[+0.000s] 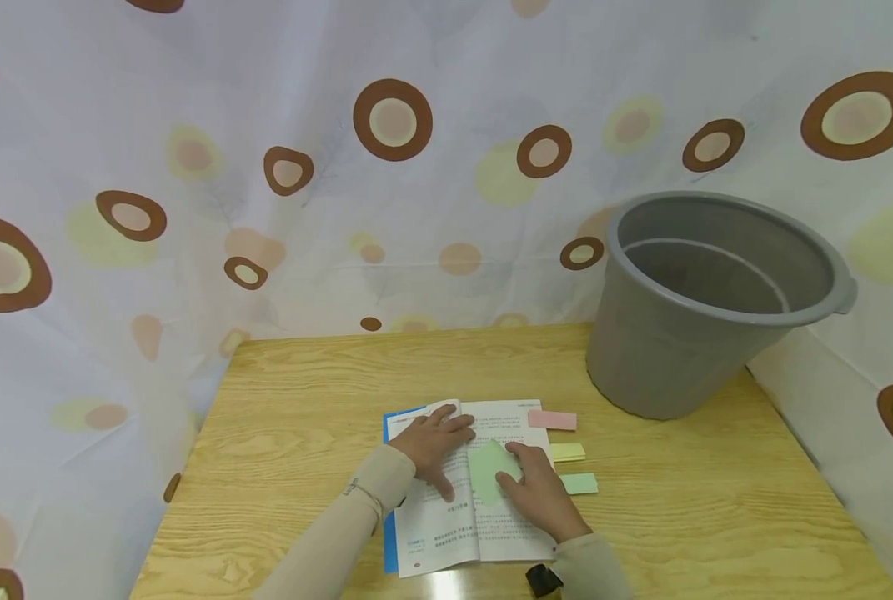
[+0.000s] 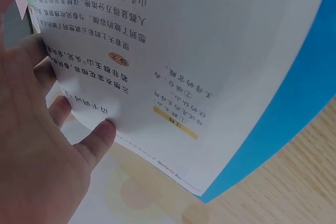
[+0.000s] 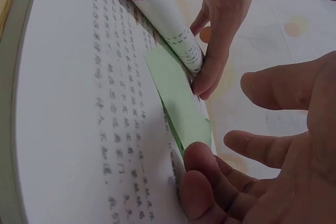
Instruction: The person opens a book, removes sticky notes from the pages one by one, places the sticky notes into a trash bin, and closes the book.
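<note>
An open book (image 1: 509, 533) with printed pages and a blue cover edge lies on the wooden table. My left hand (image 1: 433, 446) rests on its left page near the spine, fingers spread; the left wrist view shows that page (image 2: 157, 72) curving up beside the hand. On the right page lies a pale green paper slip (image 1: 491, 475), tucked close to the spine. Over the slip's right edge is my right hand (image 1: 539, 492), thumb and forefinger apart. In the right wrist view its fingertips are right at the near end of the green slip (image 3: 181, 98).
Pink (image 1: 553, 420), yellow (image 1: 569, 452) and green (image 1: 579, 483) tabs stick out past the book's right edge. A large grey bucket (image 1: 656, 358) stands at the table's back right. Patterned cloth (image 1: 416, 208) hangs behind the wooden table (image 1: 288, 417).
</note>
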Demonstrator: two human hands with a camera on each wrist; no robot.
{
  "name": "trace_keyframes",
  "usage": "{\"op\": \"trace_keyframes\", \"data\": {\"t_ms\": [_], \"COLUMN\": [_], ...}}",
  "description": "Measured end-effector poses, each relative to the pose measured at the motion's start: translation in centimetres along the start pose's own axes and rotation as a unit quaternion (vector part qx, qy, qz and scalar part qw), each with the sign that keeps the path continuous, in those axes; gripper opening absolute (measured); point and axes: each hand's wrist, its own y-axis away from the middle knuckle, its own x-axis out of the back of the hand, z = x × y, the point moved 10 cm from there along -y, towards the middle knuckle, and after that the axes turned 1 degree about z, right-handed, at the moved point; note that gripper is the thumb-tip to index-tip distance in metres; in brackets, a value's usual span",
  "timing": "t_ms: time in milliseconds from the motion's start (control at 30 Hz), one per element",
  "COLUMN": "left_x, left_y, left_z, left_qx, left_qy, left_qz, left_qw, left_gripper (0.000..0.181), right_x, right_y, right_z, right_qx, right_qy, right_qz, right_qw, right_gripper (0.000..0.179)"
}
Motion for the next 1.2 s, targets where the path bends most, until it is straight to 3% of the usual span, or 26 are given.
{"op": "trace_keyframes", "data": {"t_ms": [667, 1033, 1200], "left_x": [-0.1, 0.2, 0.0], "left_y": [0.0, 0.1, 0.2], "left_z": [-0.2, -0.1, -0.1], "left_qx": [0.004, 0.002, -0.002], "left_qy": [-0.007, -0.001, 0.005], "left_qz": [-0.003, 0.001, 0.001], "left_qw": [1.0, 1.0, 1.0], "left_gripper": [0.105, 0.104, 0.104], "right_x": [0.0, 1.0, 1.0], "right_y": [-0.1, -0.3, -0.2], "right_z": [0.7, 0.9, 1.1], "right_qx": [-0.018, -0.031, -0.045], "right_qy": [-0.005, -0.04, -0.054], "right_qz": [0.017, 0.075, 0.075], "right_qw": [0.9997, 0.9959, 0.9947], "right_gripper": [0.044, 0.031, 0.029]}}
